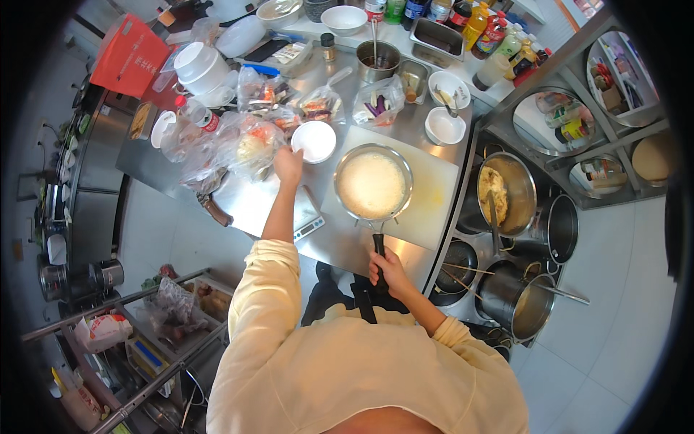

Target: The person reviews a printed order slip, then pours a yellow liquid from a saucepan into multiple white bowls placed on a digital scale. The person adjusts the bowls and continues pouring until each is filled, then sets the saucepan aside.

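My right hand (389, 268) is closed around the black handle of a round metal pan or strainer (373, 184), which looks full of pale, frothy liquid and sits over the white cutting board (434, 190). My left hand (288, 163) reaches out to the near left edge of a round white container or lid (314, 141), fingers at its rim. Below that hand lies a digital kitchen scale (309, 223). Plastic bags of food (252, 142) lie just left of it. Whether the bowl of the handled vessel is mesh or solid cannot be told.
At right, a large pot (527, 190) with yellowish food and a ladle stands on the stove, near more pots (512, 304). White bowls (445, 126) and a steel pot (378, 59) stand behind the board. A wooden-handled knife (217, 210) lies at the table's left edge.
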Available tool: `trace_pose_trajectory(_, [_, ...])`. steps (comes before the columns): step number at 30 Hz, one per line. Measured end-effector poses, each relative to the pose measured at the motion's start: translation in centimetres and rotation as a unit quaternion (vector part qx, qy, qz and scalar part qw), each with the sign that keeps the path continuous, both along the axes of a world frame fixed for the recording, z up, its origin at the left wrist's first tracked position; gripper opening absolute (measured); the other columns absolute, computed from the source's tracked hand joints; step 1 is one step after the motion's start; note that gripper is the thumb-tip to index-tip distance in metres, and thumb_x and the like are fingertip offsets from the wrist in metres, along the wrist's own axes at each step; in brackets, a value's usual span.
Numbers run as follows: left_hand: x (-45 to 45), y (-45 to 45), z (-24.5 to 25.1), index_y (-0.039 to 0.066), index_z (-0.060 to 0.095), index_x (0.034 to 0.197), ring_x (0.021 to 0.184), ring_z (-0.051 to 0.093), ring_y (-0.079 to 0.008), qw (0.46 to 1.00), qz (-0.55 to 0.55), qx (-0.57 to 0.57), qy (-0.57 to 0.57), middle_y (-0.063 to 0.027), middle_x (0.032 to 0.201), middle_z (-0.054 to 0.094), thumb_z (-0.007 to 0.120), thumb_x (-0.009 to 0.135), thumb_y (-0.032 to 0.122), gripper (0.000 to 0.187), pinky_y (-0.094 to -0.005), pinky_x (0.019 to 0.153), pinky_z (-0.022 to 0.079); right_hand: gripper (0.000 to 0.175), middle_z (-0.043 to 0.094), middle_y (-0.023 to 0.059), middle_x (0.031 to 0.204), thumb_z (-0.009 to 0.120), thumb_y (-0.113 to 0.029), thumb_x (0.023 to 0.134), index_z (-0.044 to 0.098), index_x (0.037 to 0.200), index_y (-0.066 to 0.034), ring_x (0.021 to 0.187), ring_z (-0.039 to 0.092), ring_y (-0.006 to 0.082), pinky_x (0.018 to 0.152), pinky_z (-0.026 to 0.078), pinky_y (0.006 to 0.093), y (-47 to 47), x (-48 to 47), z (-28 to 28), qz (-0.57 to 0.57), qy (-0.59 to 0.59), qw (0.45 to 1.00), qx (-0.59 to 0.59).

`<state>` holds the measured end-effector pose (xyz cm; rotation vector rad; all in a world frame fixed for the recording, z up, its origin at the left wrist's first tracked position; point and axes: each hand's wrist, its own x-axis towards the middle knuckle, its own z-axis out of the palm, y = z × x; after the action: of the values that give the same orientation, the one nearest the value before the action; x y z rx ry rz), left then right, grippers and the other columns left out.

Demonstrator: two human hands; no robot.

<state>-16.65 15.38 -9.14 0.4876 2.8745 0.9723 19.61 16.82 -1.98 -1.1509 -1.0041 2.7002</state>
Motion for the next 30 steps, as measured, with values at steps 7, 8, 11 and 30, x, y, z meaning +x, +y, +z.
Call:
trace_pose_trajectory(7, [-1.0,0.9,0.3,0.001,0.064,0.077,0.078,0.064,-0.0384,0.996,0.025,-0.08,0.011,-0.0203,0.079,0.065,0.064,0.066,0.014,0.016,-0.0464,0.071,0.051,0.016,0.045,0.001,0.063,0.054,-0.02,0.091,0.042,0.093,-0.0092,0.05,0.046,0.0107,0.043,0.041,0.0251,1.0,0.7,-0.5,0.027,-0.007,1.0,0.007])
trace_pose_trajectory(8, [-0.8,0.8,0.6,0.002,0.064,0.077,0.078,0.064,-0.038,0.996,0.024,-0.084,0.015,-0.0203,0.08,0.065,0.064,0.067,0.014,0.016,-0.0463,0.071,0.051,0.016,0.045,0.001,0.063,0.054,-0.02,0.091,0.043,0.093,-0.0091,0.05,0.046,0.0108,0.043,0.041,0.025,1.1,0.8,-0.5,0.027,-0.004,1.0,0.011])
trace_pose_trajectory(11, [-0.6,1.0,1.8,0.002,0.066,0.082,0.082,0.065,-0.0362,0.993,0.015,-0.121,-0.003,-0.0213,0.087,0.066,0.067,0.067,0.016,0.021,-0.0448,0.072,0.052,0.016,0.046,0.0009,0.063,0.054,-0.02,0.091,0.043,0.093,-0.0087,0.05,0.046,0.0108,0.042,0.041,0.0248,1.0,0.7,-0.6,0.024,-0.001,0.999,0.023])
trace_pose_trajectory(30, [-2.2,-0.7,-0.3,-0.008,0.061,0.081,0.063,0.066,-0.0313,0.992,-0.085,0.043,-0.083,-0.0222,0.069,0.064,0.058,0.07,0.01,0.021,-0.0395,0.06,0.054,0.015,0.048,0.001,0.065,0.056,-0.019,0.09,0.05,0.092,-0.0049,0.049,0.049,0.0099,0.041,0.041,0.0242,-0.3,0.6,0.0,-0.002,-0.05,0.988,0.143])
